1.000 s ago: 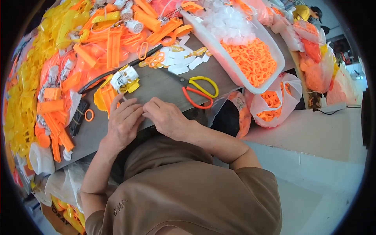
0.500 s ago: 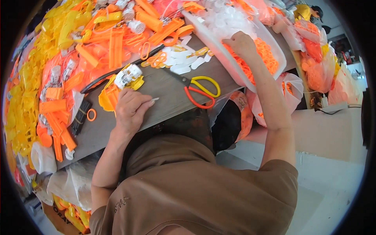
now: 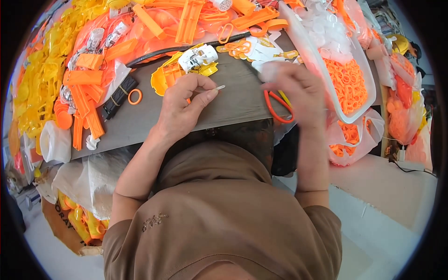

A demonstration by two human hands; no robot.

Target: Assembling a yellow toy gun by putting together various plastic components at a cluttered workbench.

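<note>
Left hand point(image 3: 183, 106) pinches thin whitish stick point(image 3: 220, 87); right hand point(image 3: 299, 89), blurred, apparently grips translucent white piece point(image 3: 269, 72). Likely pairing step; calls for alignment.

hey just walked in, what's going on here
A person sits at a cluttered table. Their left hand pinches a small whitish piece beside a yellow shell with a white part on it. Their right hand, blurred, partly covers the scissors, with something whitish, too blurred to identify, at its fingertips. A tub of orange rings stands to the right.
</note>
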